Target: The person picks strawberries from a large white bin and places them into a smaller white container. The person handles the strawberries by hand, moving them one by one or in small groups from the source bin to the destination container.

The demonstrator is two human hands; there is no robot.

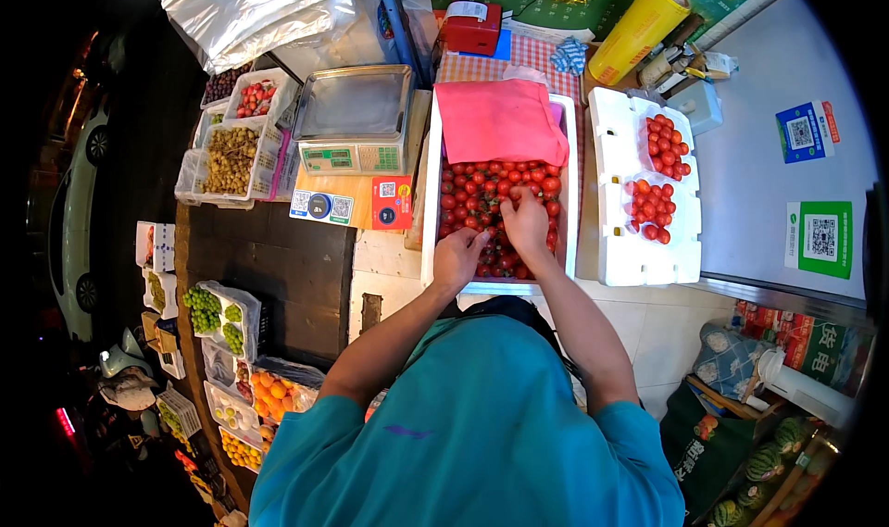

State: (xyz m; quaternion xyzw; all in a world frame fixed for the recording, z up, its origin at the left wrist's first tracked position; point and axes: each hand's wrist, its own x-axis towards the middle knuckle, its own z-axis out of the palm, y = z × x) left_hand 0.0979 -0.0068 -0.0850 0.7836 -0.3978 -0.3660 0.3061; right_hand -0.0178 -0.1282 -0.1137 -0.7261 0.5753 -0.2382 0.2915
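Both my hands are over a white foam box (570, 203) filled with red cherry tomatoes (482, 192). My left hand (459, 257) rests at the near left of the heap, its thumb and fingertips drawn together among the fruit. A little farther in and to the right, my right hand (526, 223) reaches down with bent fingers closed at the tips. What either set of fingertips holds is too small to tell. A pink sheet (500, 119) covers the far part of the box.
Right of the box, white foam trays (616, 156) carry two clear packs of cherry tomatoes (650, 210). A weighing scale (356, 119) stands on the left, beside baskets of longan-like fruit (231, 159). Beyond lie a red label printer (471, 29) and a yellow film roll (639, 32).
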